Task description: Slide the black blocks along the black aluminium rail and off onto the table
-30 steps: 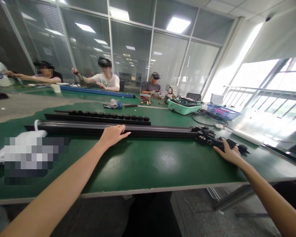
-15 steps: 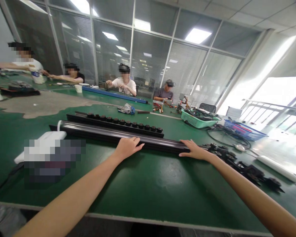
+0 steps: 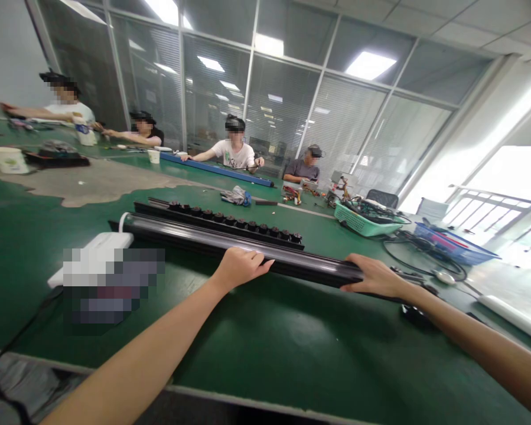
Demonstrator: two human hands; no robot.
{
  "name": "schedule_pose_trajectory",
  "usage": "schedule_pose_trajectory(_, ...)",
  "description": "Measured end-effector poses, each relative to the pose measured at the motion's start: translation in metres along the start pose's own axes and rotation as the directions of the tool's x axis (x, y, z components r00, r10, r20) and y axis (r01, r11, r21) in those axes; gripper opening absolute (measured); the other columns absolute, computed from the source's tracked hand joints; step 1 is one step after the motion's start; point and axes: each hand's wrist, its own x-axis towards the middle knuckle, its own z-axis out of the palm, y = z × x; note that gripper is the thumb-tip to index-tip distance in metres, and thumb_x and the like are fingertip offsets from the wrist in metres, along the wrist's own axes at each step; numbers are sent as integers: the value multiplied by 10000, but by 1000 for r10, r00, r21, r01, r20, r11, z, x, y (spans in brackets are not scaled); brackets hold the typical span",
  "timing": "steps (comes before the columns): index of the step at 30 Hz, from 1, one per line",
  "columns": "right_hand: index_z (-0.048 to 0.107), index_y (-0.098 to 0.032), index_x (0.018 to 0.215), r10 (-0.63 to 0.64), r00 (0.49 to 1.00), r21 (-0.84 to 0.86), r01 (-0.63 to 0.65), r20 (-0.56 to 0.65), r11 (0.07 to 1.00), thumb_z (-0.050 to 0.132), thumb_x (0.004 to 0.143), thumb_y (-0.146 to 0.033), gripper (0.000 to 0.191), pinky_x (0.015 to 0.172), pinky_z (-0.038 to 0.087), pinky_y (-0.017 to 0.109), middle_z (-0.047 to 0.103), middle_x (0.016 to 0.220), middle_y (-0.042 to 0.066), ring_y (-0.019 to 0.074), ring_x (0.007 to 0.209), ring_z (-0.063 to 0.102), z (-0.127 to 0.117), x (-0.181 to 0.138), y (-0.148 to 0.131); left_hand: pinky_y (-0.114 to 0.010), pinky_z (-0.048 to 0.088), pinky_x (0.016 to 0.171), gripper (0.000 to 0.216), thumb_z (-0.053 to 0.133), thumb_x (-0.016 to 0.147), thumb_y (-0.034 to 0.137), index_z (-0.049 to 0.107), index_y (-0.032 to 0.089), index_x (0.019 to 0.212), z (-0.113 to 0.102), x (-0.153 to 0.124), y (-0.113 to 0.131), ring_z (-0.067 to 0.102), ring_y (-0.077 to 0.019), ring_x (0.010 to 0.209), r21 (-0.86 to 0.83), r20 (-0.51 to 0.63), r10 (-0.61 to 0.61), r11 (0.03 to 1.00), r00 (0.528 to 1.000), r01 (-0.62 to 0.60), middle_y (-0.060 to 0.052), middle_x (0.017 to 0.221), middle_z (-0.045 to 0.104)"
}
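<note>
A long black bar (image 3: 194,236) with a glossy, rounded top lies at a slant across the green table (image 3: 292,354). The fingers of my left hand (image 3: 244,268) curl over its middle, thumb along the near side. My right hand (image 3: 374,276) grips the bar near its right end, fingers over the top and thumb at the near edge; that end is partly hidden by the hand. A white cable (image 3: 122,221) loops at the bar's left end. Just behind lies a second black strip (image 3: 221,219) carrying a row of small round black parts.
Left of my arm are a white box (image 3: 110,242) and a blurred-out item. On the right stand a green basket (image 3: 367,221) of cables and a blue basket (image 3: 458,243). A glove (image 3: 236,196) lies farther back. Several people sit across the table, one at a blue bar (image 3: 221,171).
My right hand has slid right along the bar and now wraps its end; before, it rested spread on top. My left hand stays at the middle. The view has shifted slightly.
</note>
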Motion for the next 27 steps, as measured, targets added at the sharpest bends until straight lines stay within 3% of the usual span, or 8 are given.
schedule_pose_trajectory(9, 614, -248, 1103, 145, 987, -29, -147, -62, 989, 679, 694, -733, 638, 783, 479, 386, 708, 1063, 81, 303, 918, 660, -16, -79, 12, -327, 274, 515, 383, 480, 991, 382, 527, 212, 651, -10, 10, 30, 434, -127, 503, -43, -140, 256, 964, 956, -264, 9, 560, 516)
schedule_pose_trajectory(16, 627, -280, 1093, 308, 945, 22, -308, -112, 951, 692, 672, -722, 613, 795, 513, 431, 720, 1101, 81, 353, 961, 674, -12, -144, 17, -324, 376, 614, 227, 467, 1005, 348, 599, 200, 893, -17, 21, 48, 545, -138, 653, -182, -73, 404, 893, 912, -410, -13, 752, 611)
schedule_pose_trajectory(21, 622, -269, 1145, 448, 877, 96, -438, -173, 894, 705, 666, -709, 656, 845, 520, 458, 726, 1124, 90, 367, 997, 675, -7, -179, 23, -369, 436, 916, 245, 490, 994, 320, 611, 179, 1153, -17, 27, 44, 626, -205, 1002, -178, -41, 405, 896, 913, -406, -85, 1062, 688)
schedule_pose_trajectory(27, 616, -243, 1149, 578, 790, 217, -540, -204, 813, 688, 676, -716, 673, 848, 538, 455, 725, 1125, 97, 352, 982, 685, 4, -197, 31, -381, 439, 916, 238, 512, 979, 318, 622, 178, 1137, -11, 26, 37, 623, -220, 1025, -201, 21, 373, 911, 928, -361, -111, 1116, 675)
